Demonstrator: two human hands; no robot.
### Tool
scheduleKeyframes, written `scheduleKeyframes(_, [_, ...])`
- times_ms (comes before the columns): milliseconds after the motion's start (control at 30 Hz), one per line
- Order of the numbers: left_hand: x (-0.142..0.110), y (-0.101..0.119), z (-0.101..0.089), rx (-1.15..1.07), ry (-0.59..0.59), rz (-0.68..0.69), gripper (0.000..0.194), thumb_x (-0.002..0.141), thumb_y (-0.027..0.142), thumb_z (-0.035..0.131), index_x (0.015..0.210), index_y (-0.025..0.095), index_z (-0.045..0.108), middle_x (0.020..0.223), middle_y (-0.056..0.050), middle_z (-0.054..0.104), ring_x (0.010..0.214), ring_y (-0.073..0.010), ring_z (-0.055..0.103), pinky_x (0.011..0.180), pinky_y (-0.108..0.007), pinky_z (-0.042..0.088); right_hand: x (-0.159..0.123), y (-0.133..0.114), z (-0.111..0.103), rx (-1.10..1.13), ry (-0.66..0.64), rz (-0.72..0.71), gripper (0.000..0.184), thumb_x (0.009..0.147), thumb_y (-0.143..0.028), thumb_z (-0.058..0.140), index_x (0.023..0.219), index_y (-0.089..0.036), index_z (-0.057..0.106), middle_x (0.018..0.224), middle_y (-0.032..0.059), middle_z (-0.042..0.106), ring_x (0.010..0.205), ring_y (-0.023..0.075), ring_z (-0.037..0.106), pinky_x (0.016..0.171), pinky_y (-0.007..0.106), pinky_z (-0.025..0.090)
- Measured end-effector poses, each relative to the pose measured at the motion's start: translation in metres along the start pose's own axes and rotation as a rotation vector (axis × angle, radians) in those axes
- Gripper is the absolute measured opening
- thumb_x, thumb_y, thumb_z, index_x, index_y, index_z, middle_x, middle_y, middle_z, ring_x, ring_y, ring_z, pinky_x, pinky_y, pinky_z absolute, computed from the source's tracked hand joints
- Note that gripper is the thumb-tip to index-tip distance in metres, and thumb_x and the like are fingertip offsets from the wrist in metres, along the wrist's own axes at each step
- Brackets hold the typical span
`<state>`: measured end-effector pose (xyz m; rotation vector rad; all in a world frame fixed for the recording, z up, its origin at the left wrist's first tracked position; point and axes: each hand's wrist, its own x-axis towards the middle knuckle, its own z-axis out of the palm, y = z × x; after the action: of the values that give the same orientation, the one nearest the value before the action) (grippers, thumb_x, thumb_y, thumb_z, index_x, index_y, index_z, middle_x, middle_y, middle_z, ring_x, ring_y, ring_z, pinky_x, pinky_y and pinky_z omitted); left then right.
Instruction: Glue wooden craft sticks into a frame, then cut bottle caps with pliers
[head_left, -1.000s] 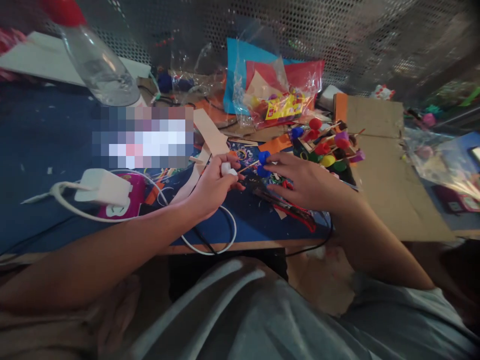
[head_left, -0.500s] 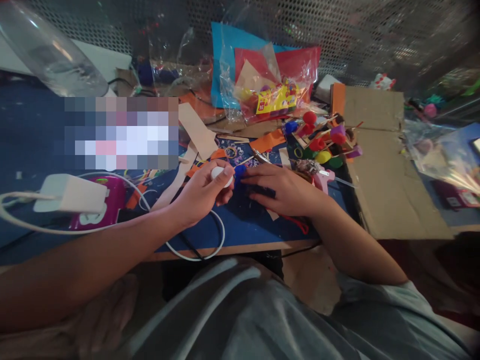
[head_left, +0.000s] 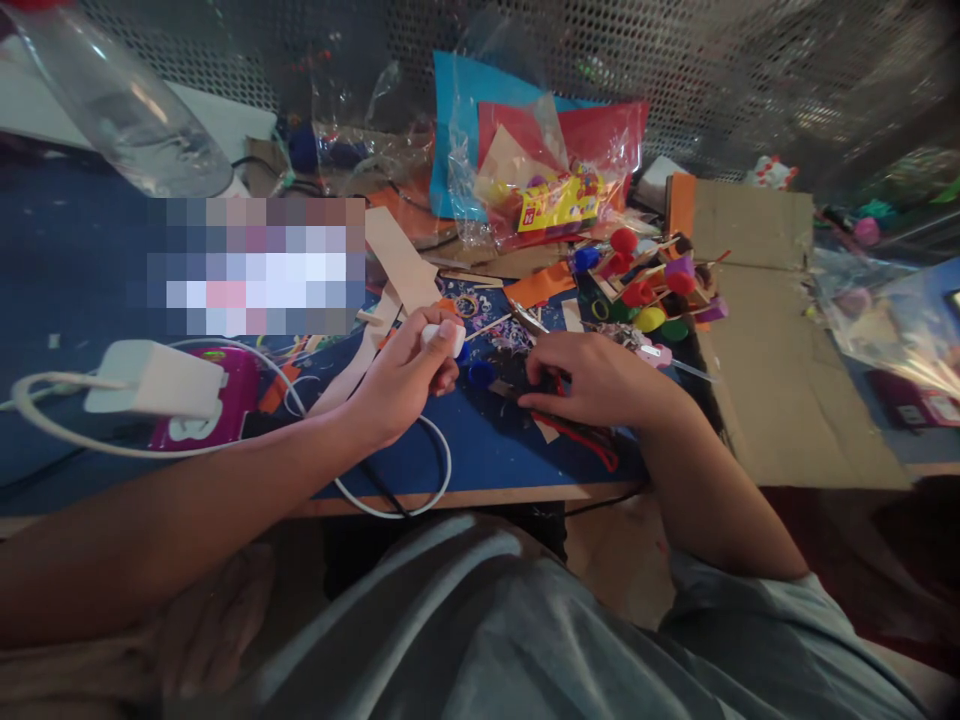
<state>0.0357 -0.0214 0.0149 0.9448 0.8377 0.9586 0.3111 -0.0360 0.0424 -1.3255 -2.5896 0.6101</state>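
My left hand (head_left: 409,375) is closed around a small white rounded piece (head_left: 444,340), pinched between thumb and fingers. A bit of blue material (head_left: 464,351) shows right beside its fingertips. On the blue table lies a round blue lump (head_left: 481,374), between my two hands. My right hand (head_left: 589,378) is low over the table, palm down, with a gap between thumb and curled fingers. Under it lies a red-handled tool (head_left: 596,447), largely hidden by the hand; I cannot tell its kind. A thin pale stick (head_left: 491,328) lies just beyond.
Brown cardboard (head_left: 780,370) lies at the right beside a cluster of sticks with coloured lumps (head_left: 652,285). A pink glue gun (head_left: 654,355) is behind my right hand. At left are a white charger (head_left: 150,378), its cable and a clear bottle (head_left: 142,130). Clear packaging (head_left: 559,200) stands behind.
My right hand has drawn back to the right, off the blue lump, which now lies bare on the table. My left hand has shifted slightly up and left with the white piece.
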Motion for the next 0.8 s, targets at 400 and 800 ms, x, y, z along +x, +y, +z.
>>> scheduleKeyframes(400, [0.007, -0.01, -0.009, 0.19, 0.004, 0.111, 0.042, 0.085, 0.024, 0.09, 0.118, 0.019, 0.064, 0.106, 0.001, 0.065, 0.074, -0.0077, 0.066, 0.066, -0.021, 0.059, -0.003, -0.01, -0.009, 0.068, -0.169, 0.115, 0.015, 0.092, -0.032, 0.077, 0.104, -0.022, 0.077, 0.08, 0.0012, 0.076, 0.07, 0.0197, 0.069, 0.068, 0.032, 0.045])
scheduleKeyframes(800, [0.007, -0.007, -0.02, 0.859, -0.094, 0.355, 0.035, 0.096, 0.021, 0.074, 0.13, 0.022, 0.066, 0.106, -0.001, 0.075, 0.064, -0.0084, 0.054, 0.065, -0.026, 0.044, 0.008, -0.005, 0.014, 0.259, 0.293, -0.019, 0.03, 0.099, -0.036, 0.072, 0.08, -0.023, 0.053, 0.073, -0.004, 0.052, 0.065, 0.0132, 0.046, 0.061, 0.03, 0.035])
